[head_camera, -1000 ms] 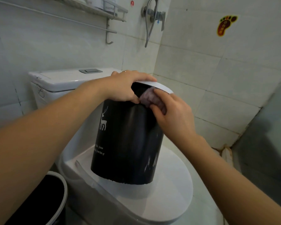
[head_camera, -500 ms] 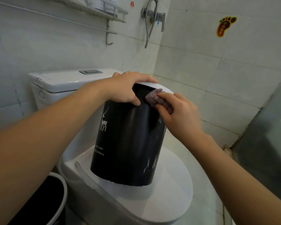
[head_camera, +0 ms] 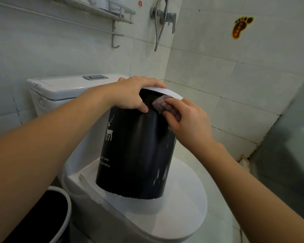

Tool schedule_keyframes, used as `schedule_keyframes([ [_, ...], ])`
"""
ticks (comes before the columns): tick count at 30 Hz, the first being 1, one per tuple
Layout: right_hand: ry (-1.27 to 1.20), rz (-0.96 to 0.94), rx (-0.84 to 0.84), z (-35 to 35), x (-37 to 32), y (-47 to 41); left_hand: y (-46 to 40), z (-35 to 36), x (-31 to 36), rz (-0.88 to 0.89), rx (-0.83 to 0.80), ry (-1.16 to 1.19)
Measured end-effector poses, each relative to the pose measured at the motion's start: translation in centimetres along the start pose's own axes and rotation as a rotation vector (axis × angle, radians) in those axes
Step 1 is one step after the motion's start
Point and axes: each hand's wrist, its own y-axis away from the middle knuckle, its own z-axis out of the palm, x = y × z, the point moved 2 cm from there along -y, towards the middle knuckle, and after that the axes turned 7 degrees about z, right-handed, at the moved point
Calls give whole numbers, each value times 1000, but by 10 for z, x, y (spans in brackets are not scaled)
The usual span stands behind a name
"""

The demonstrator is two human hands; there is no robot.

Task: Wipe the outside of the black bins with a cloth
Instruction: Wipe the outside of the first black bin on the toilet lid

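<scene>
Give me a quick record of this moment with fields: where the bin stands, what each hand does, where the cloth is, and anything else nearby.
bin: black bin with white deer print, tilted on the closed toilet lid
left hand: left hand grips the bin's white rim
right hand: right hand presses the cloth to the bin's upper side
cloth: purple-grey, just below the rim
nearby: second black bin on the floor, lower left
</scene>
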Motion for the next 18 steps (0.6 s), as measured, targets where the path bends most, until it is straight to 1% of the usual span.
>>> schedule_keyframes([
  [2, -9, -56, -11, -1, -3, 16, 0, 0, -2, -8, 2, 4],
  [4, 11, -119, -58, -1, -4, 33, -1, 0, -5, -19, 4, 15],
  [6, 36, -140, -76, -3, -1, 35, -1, 1, -6, -24, 9, 22],
  [9, 37, -56, -14, -3, 3, 14, -2, 0, -5, -14, 8, 21],
  [12, 9, 15, 2, 0, 3, 4, -2, 1, -4, -5, 9, 22],
  [14, -32, -42, -23, 2, 2, 18, -2, 2, -6, -14, 19, 32],
  [18, -66, -236, -117, 8, 9, 66, -3, 1, -12, -26, 18, 74],
])
